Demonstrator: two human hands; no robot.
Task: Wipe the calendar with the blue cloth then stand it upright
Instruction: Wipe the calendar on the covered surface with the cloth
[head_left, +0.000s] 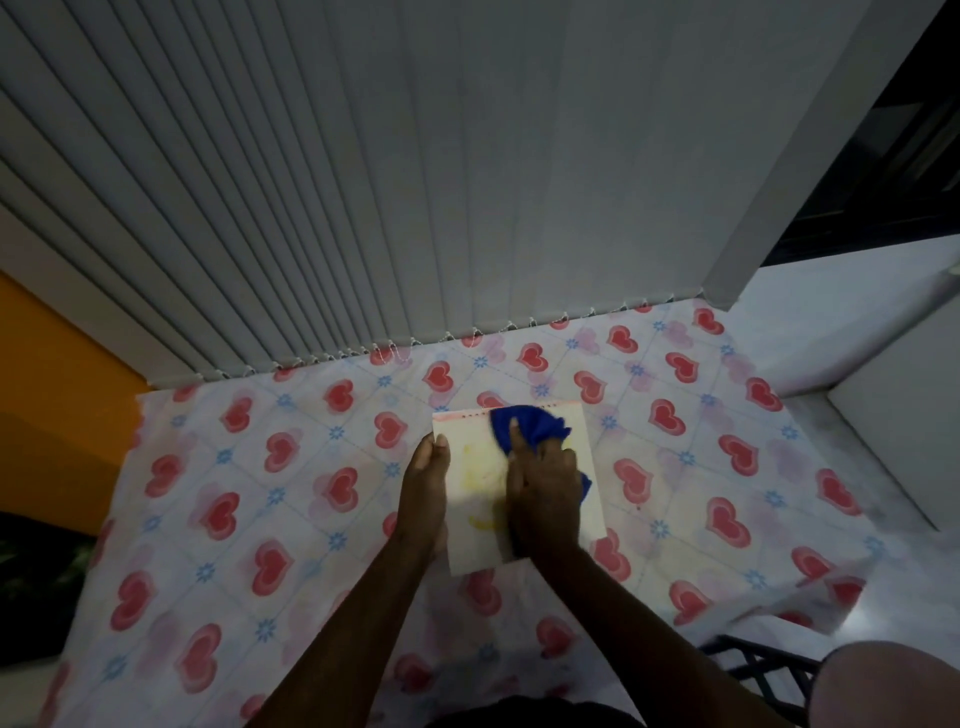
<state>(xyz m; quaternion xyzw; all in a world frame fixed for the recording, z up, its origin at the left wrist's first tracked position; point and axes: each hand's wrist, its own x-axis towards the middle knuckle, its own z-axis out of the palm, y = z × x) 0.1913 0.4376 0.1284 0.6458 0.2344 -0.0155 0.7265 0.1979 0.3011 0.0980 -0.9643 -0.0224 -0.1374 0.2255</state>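
Observation:
The calendar (480, 486) lies flat on the heart-patterned tablecloth (260, 493), a pale card with faint yellow marks and a spiral binding along its far edge. My right hand (543, 483) presses the blue cloth (524, 423) onto the calendar's upper middle; the cloth bunches out past my fingers and at the right side of my palm. My left hand (423, 480) rests on the calendar's left edge, fingers closed against it, holding it down.
White vertical blinds (415, 182) hang at the table's far edge. An orange wall (52, 415) stands to the left. A white surface (857, 322) lies to the right, and a dark lattice object (763, 670) and a knee (893, 686) at the lower right.

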